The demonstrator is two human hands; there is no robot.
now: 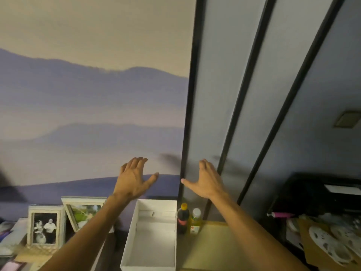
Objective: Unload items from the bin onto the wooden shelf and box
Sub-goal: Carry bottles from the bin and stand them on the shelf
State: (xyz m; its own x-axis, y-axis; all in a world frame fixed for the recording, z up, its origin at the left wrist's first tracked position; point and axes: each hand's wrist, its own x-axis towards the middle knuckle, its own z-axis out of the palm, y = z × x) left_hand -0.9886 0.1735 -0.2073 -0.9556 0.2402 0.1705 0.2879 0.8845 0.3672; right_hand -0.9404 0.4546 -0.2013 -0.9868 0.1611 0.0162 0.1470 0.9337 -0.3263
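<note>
A white open box [132,231] lies below my hands, with nothing visible inside it. Right of it a dark cola bottle [182,218] with a yellow cap and a yellow drink bottle [195,220] with a white cap stand upright on a pale wooden surface [211,249]. My left hand [132,178] and my right hand [207,180] are raised side by side in front of the wall, fingers straight and spread, holding nothing. No bin is in view.
Two picture frames [46,227] [82,212] stand at the lower left. A dark unit [322,192] and patterned round items [332,245] sit at the lower right. Black vertical bars [187,114] run up the wall behind my hands.
</note>
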